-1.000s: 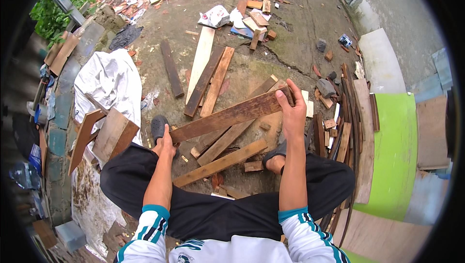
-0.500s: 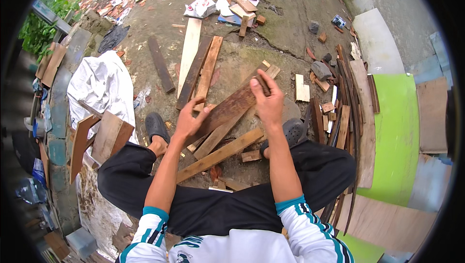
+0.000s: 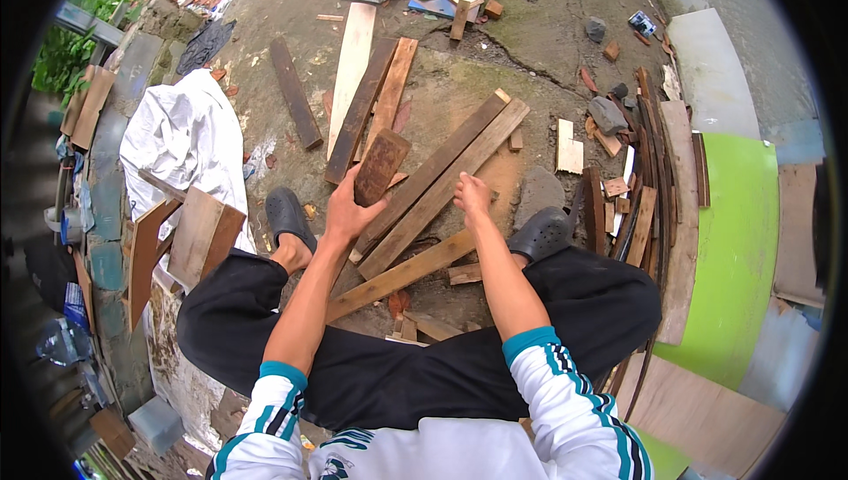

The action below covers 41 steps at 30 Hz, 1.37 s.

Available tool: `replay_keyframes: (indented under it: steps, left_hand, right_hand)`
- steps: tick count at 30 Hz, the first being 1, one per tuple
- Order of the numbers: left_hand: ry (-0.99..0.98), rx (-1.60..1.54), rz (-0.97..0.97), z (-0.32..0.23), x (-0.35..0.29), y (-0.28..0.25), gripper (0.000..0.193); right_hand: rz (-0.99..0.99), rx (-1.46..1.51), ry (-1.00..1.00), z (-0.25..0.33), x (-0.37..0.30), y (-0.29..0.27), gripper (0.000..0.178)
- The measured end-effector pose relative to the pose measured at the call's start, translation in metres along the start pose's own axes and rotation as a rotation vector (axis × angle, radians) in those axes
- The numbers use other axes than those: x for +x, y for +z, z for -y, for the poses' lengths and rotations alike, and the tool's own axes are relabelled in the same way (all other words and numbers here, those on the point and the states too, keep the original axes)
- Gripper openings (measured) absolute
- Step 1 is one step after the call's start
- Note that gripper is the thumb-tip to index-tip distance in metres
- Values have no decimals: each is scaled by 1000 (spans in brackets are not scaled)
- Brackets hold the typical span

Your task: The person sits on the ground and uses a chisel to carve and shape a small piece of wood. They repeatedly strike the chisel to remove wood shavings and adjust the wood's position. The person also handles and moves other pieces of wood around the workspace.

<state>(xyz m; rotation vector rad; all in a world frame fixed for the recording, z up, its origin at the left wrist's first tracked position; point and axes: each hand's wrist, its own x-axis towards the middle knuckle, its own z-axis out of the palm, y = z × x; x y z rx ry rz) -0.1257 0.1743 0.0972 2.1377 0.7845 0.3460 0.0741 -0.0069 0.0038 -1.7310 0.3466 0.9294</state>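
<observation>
My left hand (image 3: 349, 212) is closed around a dark brown wooden plank (image 3: 382, 167), tilted up with its far end showing above my fingers. My hand and forearm hide its lower part. To the right, apart from this plank, my right hand (image 3: 473, 194) is curled shut; whatever its fingers may hold is hidden. Beneath it runs a long grey-brown board (image 3: 446, 187), lying beside a darker board (image 3: 433, 166). A lighter wooden strip (image 3: 402, 277) lies across the ground between my legs.
Beyond my hands lie a pale board (image 3: 352, 74), a dark board (image 3: 362, 109) and a reddish-brown board (image 3: 391, 83). White cloth (image 3: 185, 140) is spread at left. Long strips (image 3: 652, 144) and a green panel (image 3: 733, 241) stand at right. My dark clogs (image 3: 287, 219) flank the boards.
My right hand has come off the plank and curled shut, lower and nearer me. My left hand has turned the plank more upright. The view has shifted slightly.
</observation>
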Motion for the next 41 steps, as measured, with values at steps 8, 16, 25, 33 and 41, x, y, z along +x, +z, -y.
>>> replay_keyframes:
  steps: [8,16,25,33,41]
  left_hand:
    - [-173,140,58,51,41,-4,81]
    - [-365,128,142,69,52,6,84]
    - [-403,81,160,78,63,8,89]
    - [-429,55,103,92,54,0,87]
    - [-429,-13,120,89,57,-11,85]
  right_hand:
    - [-24,-567,-110,-66,31,56,61]
    - [-277,-741,251,-28,57,158,111]
    - [-922,-607,451,-53,135,187,63]
    - [-742,-423,573,-2,107,181,87]
    - [-580,-377,454,-6,105,184,95]
